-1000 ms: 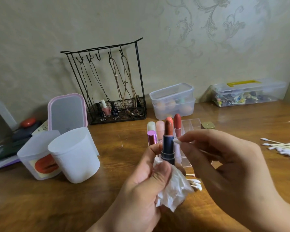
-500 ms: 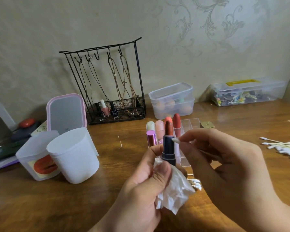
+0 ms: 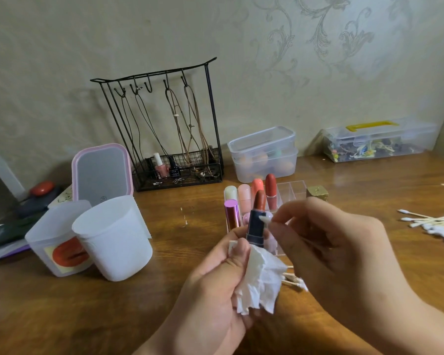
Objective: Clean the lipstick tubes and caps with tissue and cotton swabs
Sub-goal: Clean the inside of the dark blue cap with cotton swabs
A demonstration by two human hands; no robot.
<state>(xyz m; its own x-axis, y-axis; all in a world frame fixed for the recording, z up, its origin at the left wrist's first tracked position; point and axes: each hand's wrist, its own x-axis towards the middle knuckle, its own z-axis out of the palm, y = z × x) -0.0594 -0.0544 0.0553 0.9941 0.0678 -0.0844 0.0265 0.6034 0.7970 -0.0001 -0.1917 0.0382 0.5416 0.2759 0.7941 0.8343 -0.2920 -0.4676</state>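
Your left hand (image 3: 215, 285) grips the open lipstick tube (image 3: 256, 226) upright in crumpled tissue (image 3: 260, 283), above the tabletop (image 3: 177, 272). Your right hand (image 3: 344, 252) pinches a cotton swab (image 3: 265, 219) against its collar (swabbing step). Next: work round the rim, avoiding the bullet.

Your single head-worn view looks forward and down across the counter (image 3: 164, 316) toward the wall (image 3: 87, 47), wide-angle. Both hands sit close below the lens; no second view to share.
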